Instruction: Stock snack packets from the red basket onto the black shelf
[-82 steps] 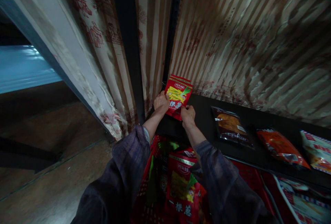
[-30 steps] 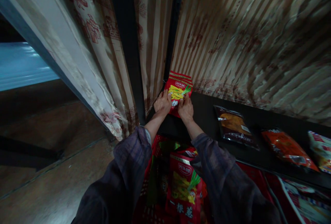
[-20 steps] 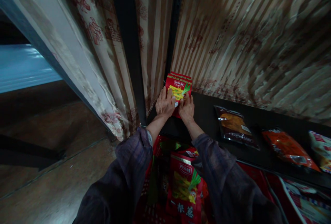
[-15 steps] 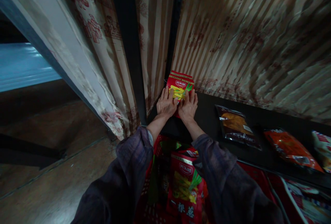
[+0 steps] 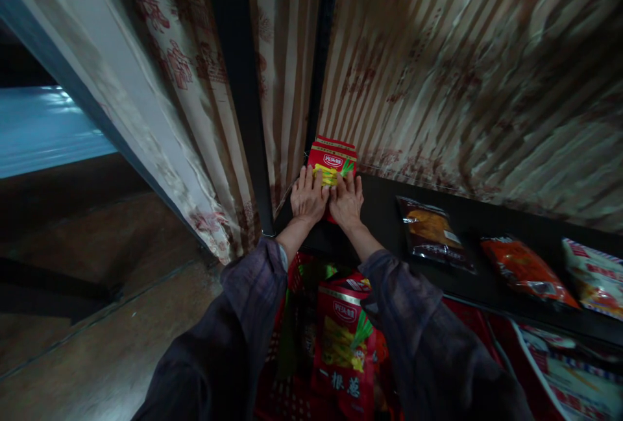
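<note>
A red snack bag (image 5: 333, 160) with yellow sticks and green onion printed on it lies in the left back corner of a black shelf. More than one red top edge shows there, so it seems to be a stack. My left hand (image 5: 308, 198) rests flat on the left part of the bag, fingers stretched out. Beside it, my right hand (image 5: 347, 201) lies on the right part with its fingers extended too. Both palms cover the bag's lower half. Below my forearms, a matching red bag (image 5: 344, 349) stands in a red basket (image 5: 287, 401).
Along the black shelf (image 5: 377, 213) lie a brown snack bag (image 5: 432, 231), an orange bag (image 5: 528, 268) and a white bag (image 5: 596, 275). Patterned curtains (image 5: 413, 71) hang behind and to the left. A dark post (image 5: 241, 84) rises at the left. Another red container (image 5: 525, 362) holds packages at lower right.
My hands stay on the red bag, with the fingers slightly shifted over it. The whole view has turned a little to the right, bringing more of the white bag into sight.
</note>
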The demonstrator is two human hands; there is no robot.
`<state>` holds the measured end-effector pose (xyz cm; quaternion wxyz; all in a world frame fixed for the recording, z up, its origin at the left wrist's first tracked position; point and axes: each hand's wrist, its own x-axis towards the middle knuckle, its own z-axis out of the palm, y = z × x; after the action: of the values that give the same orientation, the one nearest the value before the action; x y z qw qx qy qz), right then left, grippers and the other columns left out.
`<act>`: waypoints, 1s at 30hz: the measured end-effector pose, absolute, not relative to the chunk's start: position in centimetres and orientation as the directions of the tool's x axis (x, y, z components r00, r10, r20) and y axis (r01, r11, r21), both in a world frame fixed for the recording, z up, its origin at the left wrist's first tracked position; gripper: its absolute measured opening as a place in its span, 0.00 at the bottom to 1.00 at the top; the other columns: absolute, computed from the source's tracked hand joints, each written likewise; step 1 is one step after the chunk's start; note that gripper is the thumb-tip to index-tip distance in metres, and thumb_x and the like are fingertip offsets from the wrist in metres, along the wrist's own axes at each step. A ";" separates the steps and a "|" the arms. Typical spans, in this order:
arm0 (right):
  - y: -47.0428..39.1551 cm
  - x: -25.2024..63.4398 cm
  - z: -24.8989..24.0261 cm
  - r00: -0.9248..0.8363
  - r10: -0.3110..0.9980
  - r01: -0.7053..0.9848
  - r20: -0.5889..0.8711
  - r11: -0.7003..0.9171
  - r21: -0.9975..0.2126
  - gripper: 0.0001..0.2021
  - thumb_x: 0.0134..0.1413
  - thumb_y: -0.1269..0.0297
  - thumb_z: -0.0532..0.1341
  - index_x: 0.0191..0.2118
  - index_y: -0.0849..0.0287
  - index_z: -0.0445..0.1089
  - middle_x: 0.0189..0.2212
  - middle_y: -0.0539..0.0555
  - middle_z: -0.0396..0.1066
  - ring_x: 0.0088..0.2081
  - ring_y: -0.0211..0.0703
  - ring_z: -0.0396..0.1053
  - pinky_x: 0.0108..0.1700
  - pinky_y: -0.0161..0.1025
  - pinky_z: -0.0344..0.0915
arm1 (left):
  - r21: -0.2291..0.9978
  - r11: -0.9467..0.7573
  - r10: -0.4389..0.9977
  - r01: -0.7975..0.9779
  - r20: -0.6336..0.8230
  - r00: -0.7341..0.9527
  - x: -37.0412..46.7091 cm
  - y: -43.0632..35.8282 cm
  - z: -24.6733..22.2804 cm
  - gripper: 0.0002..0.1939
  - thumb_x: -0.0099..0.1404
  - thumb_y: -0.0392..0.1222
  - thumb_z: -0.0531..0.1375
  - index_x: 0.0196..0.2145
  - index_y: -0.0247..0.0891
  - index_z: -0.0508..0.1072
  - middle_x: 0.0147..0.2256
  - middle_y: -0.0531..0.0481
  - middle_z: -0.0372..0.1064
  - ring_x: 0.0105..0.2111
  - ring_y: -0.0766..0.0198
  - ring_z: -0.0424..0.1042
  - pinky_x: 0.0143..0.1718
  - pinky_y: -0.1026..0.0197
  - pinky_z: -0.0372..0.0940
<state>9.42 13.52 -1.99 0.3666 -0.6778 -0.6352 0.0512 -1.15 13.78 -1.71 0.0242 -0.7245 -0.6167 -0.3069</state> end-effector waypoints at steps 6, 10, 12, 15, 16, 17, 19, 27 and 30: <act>12.7 9.4 -1.6 0.150 0.923 0.812 0.353 0.089 -0.577 0.23 0.63 0.61 0.49 0.62 0.56 0.61 0.69 0.58 0.49 0.70 0.55 0.38 0.65 0.61 0.50 | 0.345 -0.190 0.901 0.919 0.434 0.024 -0.9 13.7 -1.5 0.27 0.72 0.45 0.44 0.65 0.36 0.59 0.67 0.39 0.50 0.68 0.53 0.48 0.61 0.49 0.55; 11.8 9.8 -1.3 0.142 0.916 0.804 0.374 0.113 -0.583 0.23 0.63 0.62 0.48 0.61 0.58 0.62 0.68 0.59 0.50 0.70 0.55 0.40 0.65 0.61 0.49 | 0.347 -0.205 0.899 0.915 0.437 0.035 -0.9 13.6 -1.2 0.27 0.72 0.46 0.44 0.65 0.35 0.59 0.67 0.38 0.50 0.68 0.53 0.46 0.63 0.49 0.52; 10.9 10.2 -1.0 0.139 0.901 0.803 0.411 0.140 -0.580 0.23 0.63 0.62 0.49 0.61 0.60 0.63 0.68 0.61 0.51 0.70 0.54 0.42 0.66 0.60 0.49 | 0.352 -0.223 0.895 0.909 0.443 0.048 -1.0 13.4 -1.1 0.27 0.72 0.46 0.44 0.65 0.35 0.59 0.67 0.39 0.50 0.69 0.54 0.45 0.64 0.49 0.49; 9.1 11.0 -0.2 0.103 0.888 0.797 0.448 0.196 -0.571 0.23 0.62 0.62 0.50 0.60 0.63 0.63 0.66 0.65 0.55 0.68 0.53 0.49 0.65 0.56 0.52 | 0.351 -0.247 0.890 0.903 0.452 0.068 -1.1 13.2 -0.9 0.27 0.72 0.45 0.44 0.64 0.35 0.60 0.67 0.40 0.51 0.68 0.54 0.46 0.66 0.49 0.45; 8.3 11.3 0.1 0.084 0.886 0.791 0.456 0.218 -0.571 0.22 0.62 0.63 0.51 0.59 0.64 0.64 0.65 0.65 0.57 0.66 0.52 0.52 0.65 0.55 0.53 | 0.352 -0.258 0.886 0.900 0.458 0.075 -1.1 12.9 -0.8 0.27 0.72 0.45 0.44 0.63 0.34 0.61 0.66 0.39 0.52 0.68 0.54 0.46 0.66 0.49 0.45; 7.4 11.6 0.5 0.065 0.883 0.784 0.466 0.244 -0.571 0.21 0.61 0.63 0.51 0.58 0.64 0.65 0.63 0.66 0.59 0.65 0.51 0.55 0.65 0.53 0.54 | 0.355 -0.273 0.880 0.894 0.468 0.083 -1.1 12.6 -0.7 0.26 0.72 0.44 0.44 0.63 0.32 0.62 0.66 0.39 0.53 0.68 0.54 0.47 0.66 0.49 0.46; 5.1 12.2 1.4 0.026 0.872 0.760 0.489 0.300 -0.577 0.20 0.61 0.64 0.52 0.55 0.64 0.68 0.60 0.65 0.64 0.62 0.49 0.60 0.64 0.51 0.57 | 0.365 -0.331 0.862 0.870 0.492 0.121 -1.1 11.4 -0.5 0.25 0.71 0.41 0.45 0.61 0.32 0.64 0.65 0.38 0.56 0.67 0.55 0.50 0.65 0.50 0.48; -7.9 15.4 -0.5 0.054 0.944 0.602 0.324 0.228 -0.765 0.15 0.63 0.56 0.51 0.43 0.53 0.73 0.38 0.55 0.79 0.41 0.47 0.77 0.47 0.45 0.71 | 0.491 -0.631 0.776 0.600 0.398 0.490 -1.2 -1.0 -0.3 0.20 0.69 0.39 0.46 0.50 0.37 0.73 0.44 0.42 0.76 0.47 0.59 0.73 0.53 0.55 0.66; -11.4 17.0 -4.6 0.254 0.945 0.657 0.207 -0.011 -0.754 0.16 0.59 0.55 0.51 0.43 0.56 0.72 0.43 0.60 0.77 0.46 0.53 0.75 0.50 0.51 0.69 | 0.603 -0.354 0.903 0.715 0.022 0.429 -0.8 -5.2 -1.3 0.18 0.67 0.40 0.50 0.51 0.43 0.73 0.49 0.45 0.74 0.50 0.57 0.73 0.53 0.56 0.66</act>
<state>17.05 -11.41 -4.61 0.3936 -0.6871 -0.5826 0.1831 -0.84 -5.20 -1.34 -0.2633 -0.8032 -0.5036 -0.1785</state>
